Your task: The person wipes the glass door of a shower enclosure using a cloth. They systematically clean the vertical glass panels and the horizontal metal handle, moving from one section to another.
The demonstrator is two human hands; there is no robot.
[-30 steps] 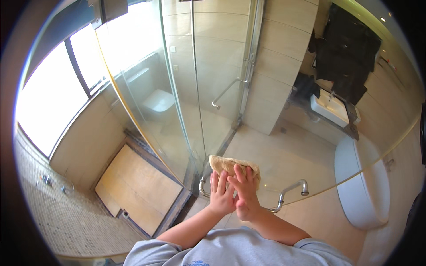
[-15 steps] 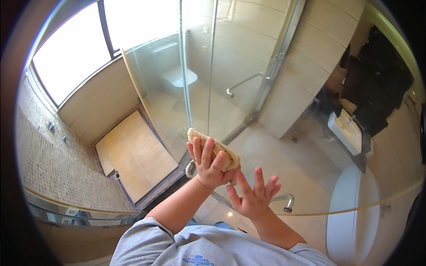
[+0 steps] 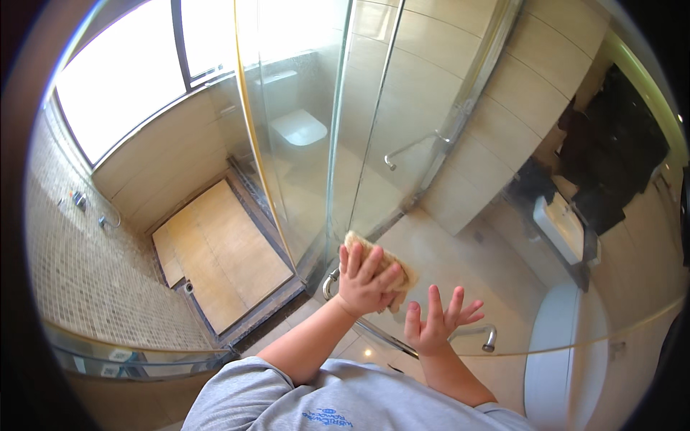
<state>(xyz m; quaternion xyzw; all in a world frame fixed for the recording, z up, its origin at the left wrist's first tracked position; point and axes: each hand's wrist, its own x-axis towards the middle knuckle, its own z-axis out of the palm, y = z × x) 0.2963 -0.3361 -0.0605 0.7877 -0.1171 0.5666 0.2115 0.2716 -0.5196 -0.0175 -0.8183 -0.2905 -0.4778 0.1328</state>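
Note:
A folded beige cloth [image 3: 397,259] lies under my left hand [image 3: 365,289], against a clear glass panel [image 3: 496,287] in front of me. The fingers of that hand are spread over the cloth and hold it. Just to the right, my right hand [image 3: 438,327] is open with fingers apart and nothing in it. It is close to the glass; whether it touches cannot be told. Below the hands runs a bent metal bar handle [image 3: 388,337], partly hidden behind them.
Another glass panel with a yellowish edge [image 3: 256,144] stands at the left, before a toilet [image 3: 300,128]. A tiled shower floor [image 3: 223,251] lies at left. Beyond the glass at right are a white basin [image 3: 559,228] and a bathtub [image 3: 550,359].
Both hands have shifted right and slightly down, the left carrying the cloth along the glass. The whole view has also shifted, and the yellow-edged panel at left appears at a different angle.

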